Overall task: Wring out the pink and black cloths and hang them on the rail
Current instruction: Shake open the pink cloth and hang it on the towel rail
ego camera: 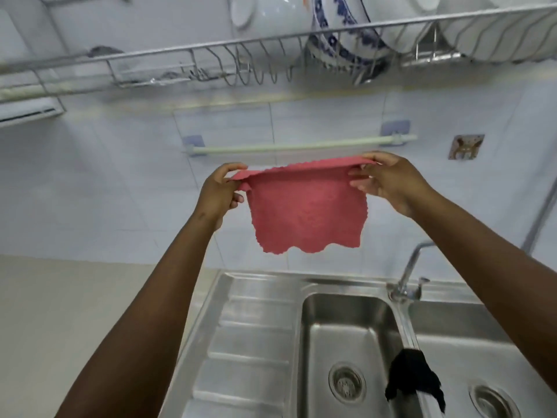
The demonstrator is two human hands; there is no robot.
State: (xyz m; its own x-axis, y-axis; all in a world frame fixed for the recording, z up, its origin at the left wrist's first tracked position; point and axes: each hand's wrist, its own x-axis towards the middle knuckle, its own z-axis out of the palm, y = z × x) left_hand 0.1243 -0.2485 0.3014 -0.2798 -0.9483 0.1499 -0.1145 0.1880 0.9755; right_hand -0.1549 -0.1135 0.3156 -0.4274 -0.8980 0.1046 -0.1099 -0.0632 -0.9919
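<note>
The pink cloth (306,208) hangs spread out in the air above the sink, just below and in front of the white rail (301,145) on the tiled wall. My left hand (220,193) pinches its upper left corner and my right hand (388,179) pinches its upper right corner, stretching the top edge flat. The rail is bare. The black cloth (414,377) lies draped over the divider between the two sink basins, at the lower right.
A steel double sink (256,342) with a drainboard fills the lower part of the view. A tap (407,276) rises behind the basins. Overhead, a wire dish rack (271,52) holds bowls and plates. A wall hook (465,146) sits right of the rail.
</note>
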